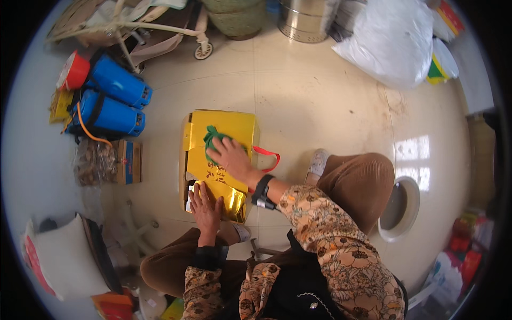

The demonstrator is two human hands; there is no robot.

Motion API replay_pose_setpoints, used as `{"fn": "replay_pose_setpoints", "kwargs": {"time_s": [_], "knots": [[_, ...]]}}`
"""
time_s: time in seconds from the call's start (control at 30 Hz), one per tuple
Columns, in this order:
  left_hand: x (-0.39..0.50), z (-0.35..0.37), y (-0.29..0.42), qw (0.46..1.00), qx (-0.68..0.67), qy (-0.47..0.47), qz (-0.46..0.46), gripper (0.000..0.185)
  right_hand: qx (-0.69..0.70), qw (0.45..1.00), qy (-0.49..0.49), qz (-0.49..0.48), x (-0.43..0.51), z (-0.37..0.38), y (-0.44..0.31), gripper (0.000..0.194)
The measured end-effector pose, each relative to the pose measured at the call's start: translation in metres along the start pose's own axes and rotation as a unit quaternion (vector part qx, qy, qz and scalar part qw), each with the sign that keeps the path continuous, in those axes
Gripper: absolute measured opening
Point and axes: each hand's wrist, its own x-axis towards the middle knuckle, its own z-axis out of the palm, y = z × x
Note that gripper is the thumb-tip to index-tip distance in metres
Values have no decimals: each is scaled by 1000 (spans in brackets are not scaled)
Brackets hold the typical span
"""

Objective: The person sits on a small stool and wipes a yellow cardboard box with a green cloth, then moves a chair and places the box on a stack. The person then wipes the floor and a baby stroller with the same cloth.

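A gold foil-covered cardboard box (224, 128) with a red ribbon handle (272, 154) and brown writing on top stands on the tiled floor. Under my right hand (230, 156) is a bunched green cloth (212, 138), pressed against the upper part of the box. My left hand (206, 208) rests with fingers spread on the lower, creased gold flap (232, 200), near its left edge. Along the left side of the box the flaps leave a dark gap.
At left lie two blue tank-like containers (110, 112), a red tub (74, 72) and a small cardboard box (132, 162). A wheeled frame (160, 28), a metal drum (304, 20) and a white plastic sack (388, 44) stand beyond. A round white basin (412, 200) is at right.
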Motion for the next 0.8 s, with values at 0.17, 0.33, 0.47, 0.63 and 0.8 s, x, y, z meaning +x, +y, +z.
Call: {"fn": "replay_pose_setpoints", "kwargs": {"time_s": [0.17, 0.33, 0.47, 0.63, 0.8], "knots": [[0, 8, -5, 1000, 21, 8, 14, 79, 82, 950, 126, 274, 0, -12, 36, 43], [2, 10, -7, 999, 12, 13, 50, 77, 272, 903, 134, 306, -65, -23, -56, 42], [0, 9, -6, 997, 12, 12, 70, 72, 370, 745, 307, 461, -101, -27, -43, 29], [2, 9, 3, 998, 24, 10, 63, 70, 450, 587, 333, 584, -110, -1, 101, 29], [4, 4, 9, 997, 27, 1, 74, 70, 562, 582, 161, 565, -105, 61, 128, 42]]}}
